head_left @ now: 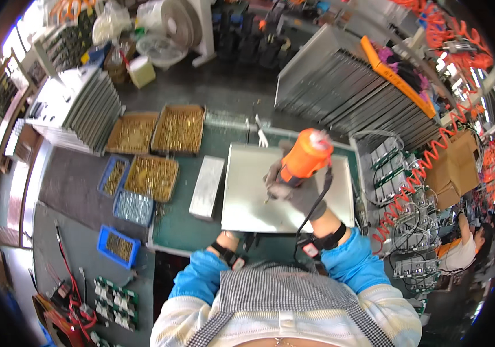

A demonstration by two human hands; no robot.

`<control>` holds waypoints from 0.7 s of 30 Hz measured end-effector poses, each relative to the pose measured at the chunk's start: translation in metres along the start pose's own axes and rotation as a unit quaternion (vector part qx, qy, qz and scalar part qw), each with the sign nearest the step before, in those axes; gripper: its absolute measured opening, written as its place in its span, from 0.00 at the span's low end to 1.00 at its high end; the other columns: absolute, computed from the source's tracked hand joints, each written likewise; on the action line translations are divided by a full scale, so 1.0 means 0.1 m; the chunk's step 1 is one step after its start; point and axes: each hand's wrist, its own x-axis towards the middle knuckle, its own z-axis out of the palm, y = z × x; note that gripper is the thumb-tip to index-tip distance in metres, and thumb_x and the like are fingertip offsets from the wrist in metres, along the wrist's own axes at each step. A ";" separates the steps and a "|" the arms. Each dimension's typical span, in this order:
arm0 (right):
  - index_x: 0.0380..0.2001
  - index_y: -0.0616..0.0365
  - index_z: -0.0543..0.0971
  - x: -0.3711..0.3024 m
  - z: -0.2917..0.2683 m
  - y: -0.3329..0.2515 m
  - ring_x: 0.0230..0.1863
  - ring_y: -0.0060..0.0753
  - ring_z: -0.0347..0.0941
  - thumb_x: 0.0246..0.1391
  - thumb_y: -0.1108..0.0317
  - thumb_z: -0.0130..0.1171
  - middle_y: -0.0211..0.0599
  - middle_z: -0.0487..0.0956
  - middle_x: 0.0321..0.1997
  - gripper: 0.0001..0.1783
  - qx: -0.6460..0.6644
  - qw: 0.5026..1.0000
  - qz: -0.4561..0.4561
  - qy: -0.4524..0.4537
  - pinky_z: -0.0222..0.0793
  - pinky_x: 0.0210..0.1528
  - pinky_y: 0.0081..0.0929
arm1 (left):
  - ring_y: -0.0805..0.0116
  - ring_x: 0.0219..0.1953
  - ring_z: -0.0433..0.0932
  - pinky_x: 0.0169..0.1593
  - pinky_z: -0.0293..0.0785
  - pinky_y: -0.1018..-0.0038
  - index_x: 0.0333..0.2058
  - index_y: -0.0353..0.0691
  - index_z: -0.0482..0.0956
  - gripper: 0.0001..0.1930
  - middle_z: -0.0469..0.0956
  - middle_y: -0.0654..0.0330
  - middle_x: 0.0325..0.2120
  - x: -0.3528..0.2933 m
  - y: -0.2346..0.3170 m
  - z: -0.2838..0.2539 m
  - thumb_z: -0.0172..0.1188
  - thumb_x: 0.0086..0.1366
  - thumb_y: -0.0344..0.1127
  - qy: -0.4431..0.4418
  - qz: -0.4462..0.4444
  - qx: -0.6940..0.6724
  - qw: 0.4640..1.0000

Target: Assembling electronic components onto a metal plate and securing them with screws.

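Note:
My right hand (285, 188), in a grey glove, is wrapped round an orange electric screwdriver (306, 155). The tool leans over a shallow silvery metal tray (247, 211), its black cord running down past my wrist. Whether the bit touches the metal cannot be made out. My left forearm (227, 238) reaches the tray's near left edge; the hand beyond the wrist is hidden there, so its fingers do not show. Left of the tray lies a pale rectangular block (207, 188) on the green mat (172, 222).
Cardboard trays of brass-coloured parts (179, 128) and blue bins of small hardware (119, 246) stand to the left. Stacked metal panels (79, 107) rise at far left, a rack of panels (340, 87) at far right. A red coiled hose (412, 185) hangs right. Another person (461, 248) works beyond.

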 end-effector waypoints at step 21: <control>0.44 0.59 0.70 0.10 -0.06 0.16 0.28 0.26 0.73 0.46 0.71 0.66 0.31 0.76 0.29 0.22 -0.026 0.998 -0.035 -0.049 0.72 0.49 0.39 | 0.55 0.58 0.73 0.61 0.73 0.58 0.62 0.36 0.67 0.25 0.69 0.46 0.60 0.01 -0.20 0.02 0.52 0.72 0.43 -0.023 0.047 -0.050 0.997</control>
